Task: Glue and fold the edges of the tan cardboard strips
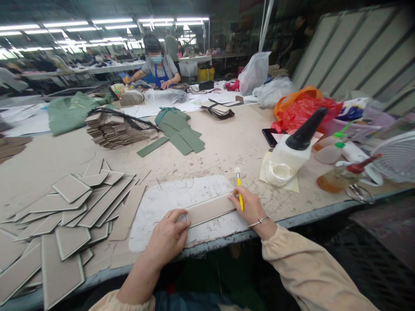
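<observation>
2 sets of nearly closed fingers [177, 214]: left hand [167, 236] pinching a beige strip [209, 210], right hand [251, 207] gripping a brush [239, 181].

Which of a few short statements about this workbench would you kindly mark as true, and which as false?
1. The right hand holds a yellow-handled brush. True.
2. The left hand touches the left end of a beige strip. True.
3. The strip lies wholly to the right of the brush. False: it extends left from near the brush to the left hand.
4. The pile of pale-edged beige pieces lies left of the rounded-corner panel under the strip. True.
5. The panel is green. False: it is white.
</observation>
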